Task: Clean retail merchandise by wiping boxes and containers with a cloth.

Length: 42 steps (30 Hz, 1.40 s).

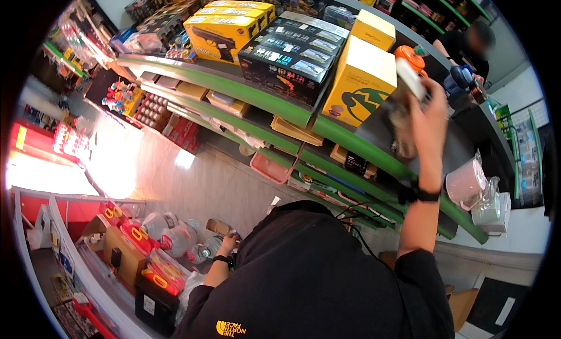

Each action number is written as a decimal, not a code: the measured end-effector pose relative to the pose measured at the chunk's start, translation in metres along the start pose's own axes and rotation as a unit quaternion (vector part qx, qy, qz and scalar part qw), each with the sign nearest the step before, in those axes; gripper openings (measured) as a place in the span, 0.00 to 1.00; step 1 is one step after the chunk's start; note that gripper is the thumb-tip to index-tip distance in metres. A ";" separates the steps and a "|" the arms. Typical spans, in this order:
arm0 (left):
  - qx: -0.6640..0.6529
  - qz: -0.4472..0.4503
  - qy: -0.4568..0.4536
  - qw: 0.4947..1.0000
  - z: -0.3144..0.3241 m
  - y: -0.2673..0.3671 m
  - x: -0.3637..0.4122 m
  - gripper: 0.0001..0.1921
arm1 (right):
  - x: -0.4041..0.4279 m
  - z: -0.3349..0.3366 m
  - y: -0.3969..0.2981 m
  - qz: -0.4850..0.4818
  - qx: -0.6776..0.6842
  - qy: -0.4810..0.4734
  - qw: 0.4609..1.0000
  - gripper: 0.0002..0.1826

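My right hand (429, 115) is raised over the upper shelf at the right and grips a small white box-like object (410, 78), blurred by motion. Below that object, a blurred brown-grey item (401, 133) is on the dark shelf surface. Just left of the hand stand a tall yellow box (361, 87) with a green design and a smaller yellow box (372, 30). An orange rounded container (410, 58) sits behind the white object. My left hand (230, 244) hangs low beside my body, near a small open cardboard box (219, 227); its grip is unclear.
Black boxes (289, 58) and yellow toy-gun boxes (223, 36) line the green-edged shelf (263, 100). Wrapped pink cups (466, 181) stand at right. Large plastic bottles (179, 238) and cartons (125, 253) are on the floor at lower left. Another person (469, 47) is at the upper right.
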<state>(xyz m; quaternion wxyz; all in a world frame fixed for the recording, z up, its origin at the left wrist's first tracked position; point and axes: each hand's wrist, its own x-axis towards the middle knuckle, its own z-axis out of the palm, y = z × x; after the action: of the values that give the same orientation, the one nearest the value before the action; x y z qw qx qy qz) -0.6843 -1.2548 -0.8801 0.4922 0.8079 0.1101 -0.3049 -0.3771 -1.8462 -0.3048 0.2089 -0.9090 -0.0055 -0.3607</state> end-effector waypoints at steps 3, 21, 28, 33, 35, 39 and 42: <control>-0.191 -0.171 0.056 0.965 0.009 0.003 0.009 0.14 | -0.033 -0.060 -0.006 0.057 0.029 0.001 0.998 0.21; -0.142 -0.167 0.054 0.974 0.000 0.031 -0.010 0.18 | -0.051 -0.007 -0.075 -0.032 0.129 -0.030 0.991 0.22; -0.065 -0.137 0.031 0.988 0.010 0.024 -0.012 0.18 | -0.041 0.027 -0.059 0.046 0.069 -0.004 0.997 0.32; -0.091 -0.123 0.012 0.988 0.009 -0.002 -0.008 0.18 | -0.028 0.032 -0.066 0.124 0.004 -0.231 0.965 0.33; -0.113 -0.134 0.009 0.985 0.010 -0.007 -0.001 0.18 | -0.027 0.034 -0.071 0.119 -0.002 -0.229 0.966 0.32; -0.061 -0.145 0.018 0.987 -0.004 0.026 0.023 0.16 | -0.030 0.037 -0.073 0.113 -0.021 -0.217 0.969 0.32; -0.187 -0.170 0.023 0.967 -0.006 0.031 0.036 0.16 | -0.034 0.032 -0.065 0.092 -0.011 -0.196 0.976 0.32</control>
<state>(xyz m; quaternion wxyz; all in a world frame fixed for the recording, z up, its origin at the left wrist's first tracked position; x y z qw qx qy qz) -0.6389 -1.2692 -0.8771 0.5730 0.6776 0.3120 -0.3394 -0.3919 -1.7700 -0.3243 0.2255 -0.9610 0.0410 -0.1546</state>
